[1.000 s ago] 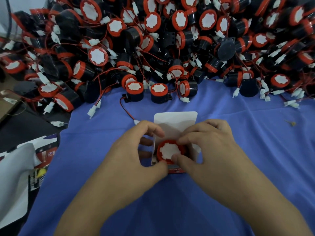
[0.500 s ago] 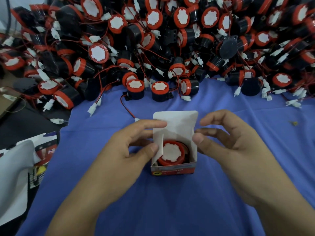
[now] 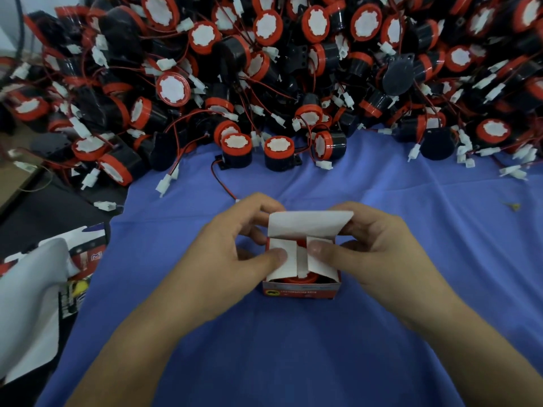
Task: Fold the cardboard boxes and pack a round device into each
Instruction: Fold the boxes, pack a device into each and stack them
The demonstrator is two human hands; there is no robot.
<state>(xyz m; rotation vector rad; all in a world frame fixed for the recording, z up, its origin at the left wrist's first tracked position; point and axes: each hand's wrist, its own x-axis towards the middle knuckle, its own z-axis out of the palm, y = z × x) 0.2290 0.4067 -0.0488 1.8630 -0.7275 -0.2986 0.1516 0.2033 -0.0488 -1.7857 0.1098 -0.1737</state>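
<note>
My left hand (image 3: 235, 254) and right hand (image 3: 379, 257) pinch the carton (image 3: 302, 290) on the blue cloth (image 3: 293, 362), pressing its side flaps (image 3: 283, 261) over the round device (image 3: 299, 279) inside. I should flatten both fully, then tuck the lid (image 3: 308, 223) squarely.

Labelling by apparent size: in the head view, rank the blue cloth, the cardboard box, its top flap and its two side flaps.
1. blue cloth
2. cardboard box
3. top flap
4. left side flap, right side flap: alike.
</note>
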